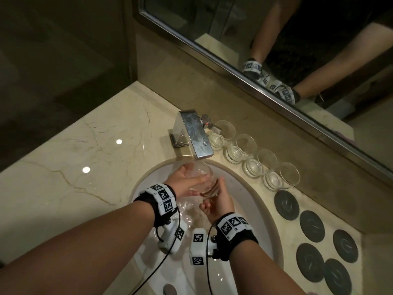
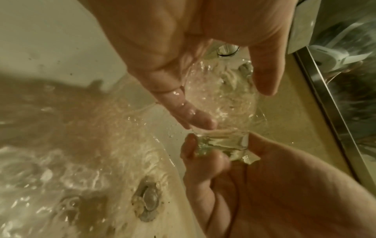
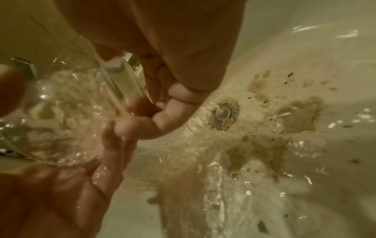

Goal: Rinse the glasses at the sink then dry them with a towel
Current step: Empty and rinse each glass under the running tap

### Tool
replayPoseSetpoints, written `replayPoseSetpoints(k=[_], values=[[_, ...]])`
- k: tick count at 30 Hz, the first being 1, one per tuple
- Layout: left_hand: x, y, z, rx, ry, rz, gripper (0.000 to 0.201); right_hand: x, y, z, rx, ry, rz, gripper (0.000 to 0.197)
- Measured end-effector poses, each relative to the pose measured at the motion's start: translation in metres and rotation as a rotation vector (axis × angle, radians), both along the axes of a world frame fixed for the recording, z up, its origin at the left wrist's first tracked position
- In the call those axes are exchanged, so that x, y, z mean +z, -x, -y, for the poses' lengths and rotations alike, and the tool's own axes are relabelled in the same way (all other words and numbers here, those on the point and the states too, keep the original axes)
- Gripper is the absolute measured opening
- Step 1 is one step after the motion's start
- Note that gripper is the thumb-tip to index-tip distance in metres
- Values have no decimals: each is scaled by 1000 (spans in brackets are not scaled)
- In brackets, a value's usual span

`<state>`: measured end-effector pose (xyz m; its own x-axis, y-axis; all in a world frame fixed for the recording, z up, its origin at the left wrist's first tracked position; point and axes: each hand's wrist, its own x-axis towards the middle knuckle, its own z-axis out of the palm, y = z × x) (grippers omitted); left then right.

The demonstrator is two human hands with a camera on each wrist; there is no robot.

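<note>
Both hands hold one clear glass (image 1: 203,177) tilted under the running steel faucet (image 1: 194,135), over the white sink (image 1: 248,192). My left hand (image 1: 191,177) wraps the bowl of the glass (image 2: 221,99), fingers (image 2: 183,111) below and thumb on the far side. My right hand (image 1: 214,199) grips its thick base, with curled fingers (image 3: 162,112) against the glass (image 3: 71,104). Water splashes through the glass and down into the basin. Several more clear glasses (image 1: 251,154) stand in a row on the counter right of the faucet. No towel shows.
Several dark round coasters (image 1: 311,225) lie on the marble counter (image 1: 85,150) right of the basin. A mirror (image 1: 276,50) runs along the back wall. Brown specks and water lie around the drain (image 3: 222,113) (image 2: 148,199).
</note>
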<state>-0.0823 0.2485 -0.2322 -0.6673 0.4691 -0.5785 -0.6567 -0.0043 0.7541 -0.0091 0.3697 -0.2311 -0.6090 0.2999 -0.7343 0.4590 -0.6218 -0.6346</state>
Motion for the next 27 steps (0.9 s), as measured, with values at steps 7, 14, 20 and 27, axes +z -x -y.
replayPoseSetpoints(k=[7,14,20,27], values=[[4,-2,-2,20,-7,-23,64,10,6,1,22,94,-19,53],[5,-8,-3,-62,16,-102,66,4,8,-4,60,-33,23,66],[4,-7,-7,-52,9,-54,91,-1,5,-7,45,-31,-5,66],[6,-5,-6,-62,-3,-46,76,6,6,-2,26,49,-43,51]])
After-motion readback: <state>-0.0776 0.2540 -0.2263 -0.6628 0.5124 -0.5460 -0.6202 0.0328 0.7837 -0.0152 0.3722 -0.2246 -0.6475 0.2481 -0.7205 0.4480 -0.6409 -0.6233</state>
